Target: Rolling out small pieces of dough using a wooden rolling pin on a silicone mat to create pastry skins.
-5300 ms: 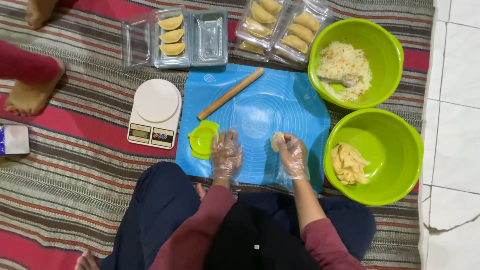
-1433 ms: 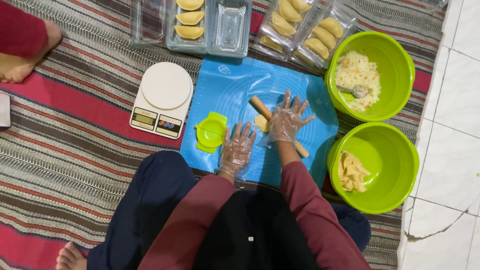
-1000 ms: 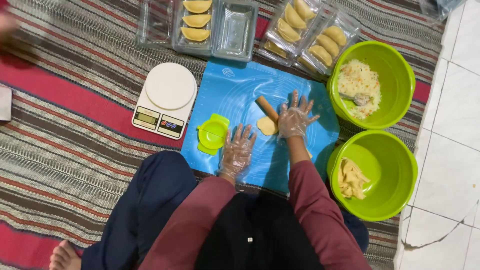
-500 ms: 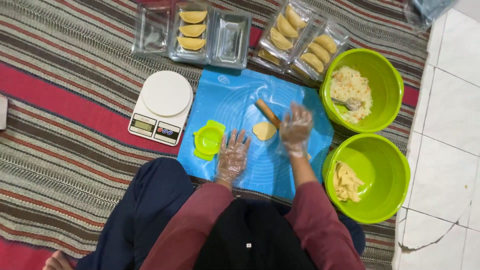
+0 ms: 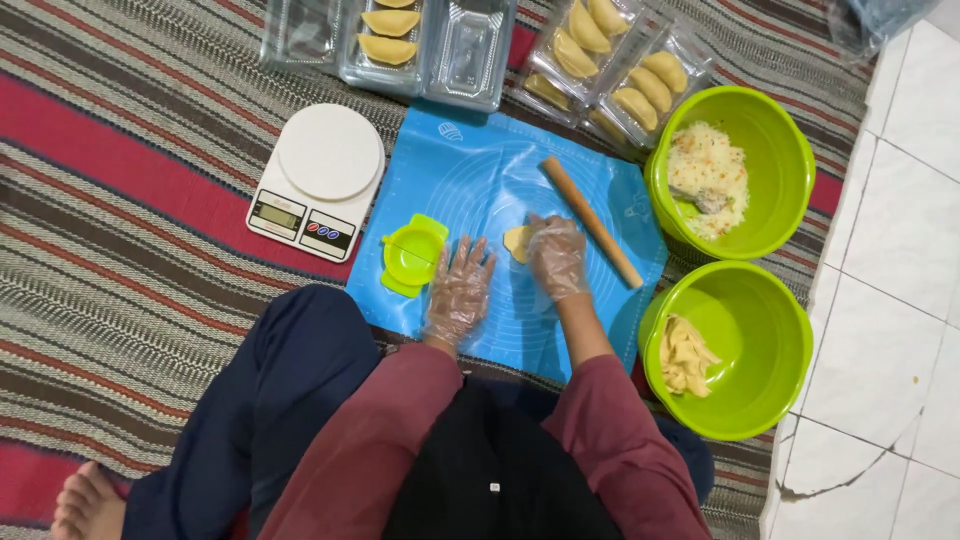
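Observation:
A blue silicone mat lies on the striped rug in front of me. My left hand, in a clear plastic glove, rests flat on the mat with its fingers spread, beside a green dumpling press. My right hand, also gloved, covers part of a flat round of dough on the mat. A wooden rolling pin lies diagonally just right of that hand, free of it.
A white kitchen scale stands left of the mat. Clear plastic trays with folded pastries line the far side. At the right are a green bowl of filling with a spoon and a second green bowl with dough pieces. White floor tiles border the rug.
My right hand has left the rolling pin, which now lies to the right, and come down onto the flattened dough. My left hand has stayed flat on the mat.

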